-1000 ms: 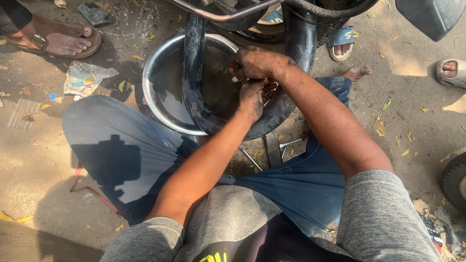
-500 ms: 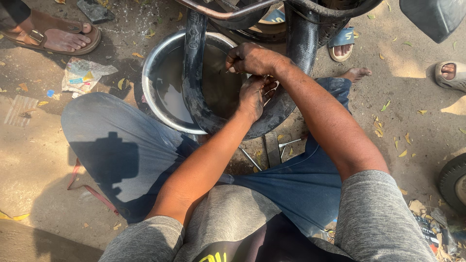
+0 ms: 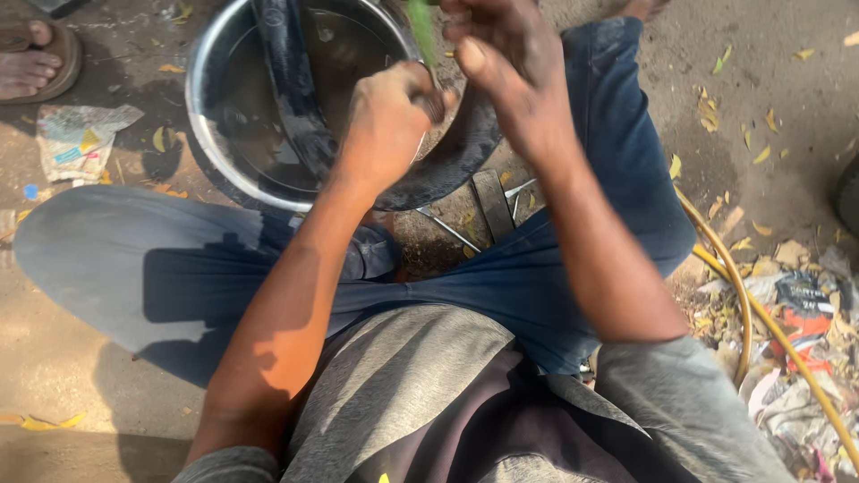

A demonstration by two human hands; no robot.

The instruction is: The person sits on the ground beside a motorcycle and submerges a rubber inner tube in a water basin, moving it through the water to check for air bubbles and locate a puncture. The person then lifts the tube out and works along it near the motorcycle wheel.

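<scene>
- Sitting on the dirt ground, the person spreads blue-trousered legs either side of a round steel basin, the landmark for all that follows.
- Draped through the basin and over its near rim is a black rubber inner tube; one run lies inside the bowl, another curves outside its near right edge.
- Just over the basin's near right rim, the left hand has its fingers curled together, clamped on the tube where it crosses the rim.
- Above the basin's right side, the right hand has its fingers pinched together beside a thin green stick; whether they grip it I cannot tell.
- Well right of the basin, a yellow hose curves across litter.
- Left of the basin lies a crumpled paper wrapper.
- Beyond it, far left, a sandalled foot belongs to someone else.
</scene>
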